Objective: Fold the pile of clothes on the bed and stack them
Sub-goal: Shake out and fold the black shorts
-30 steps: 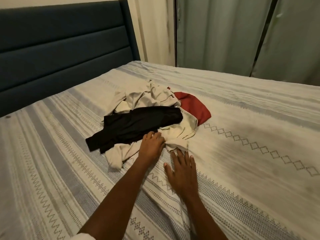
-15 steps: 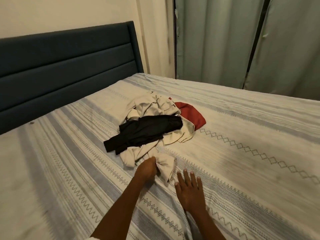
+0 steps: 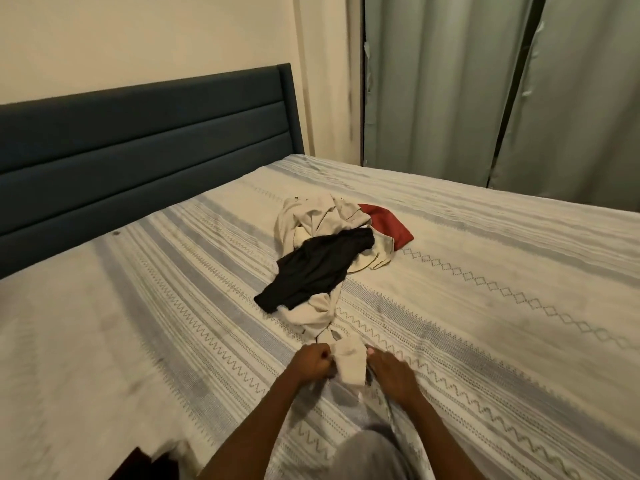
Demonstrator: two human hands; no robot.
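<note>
Head view: both hands clutch the near end of a cream garment [image 3: 322, 317] on the striped bed [image 3: 485, 306]. Left hand [image 3: 311, 363] fisted on it; right hand [image 3: 393, 374] pinches, fingertips hidden. A black garment [image 3: 315, 268] covers its middle; a red one [image 3: 389, 225] peeks behind.

Pile [image 3: 332, 251] near mid-bed [image 3: 485, 306], well apart from headboard [image 3: 138, 140] at far left. Shorts [image 3: 315, 268] atop the pile's near left; cap [image 3: 388, 221] at its far right, partly tucked under. Trailing from the pile toward the near edge — a garment [image 3: 320, 313], its end between the hands. Left hand [image 3: 311, 362] just left of that end, right hand [image 3: 391, 370] just right, both touching it, resting on the bed. Curtains [image 3: 485, 81] behind the bed's far side; wall [image 3: 138, 39] above the headboard.
</note>
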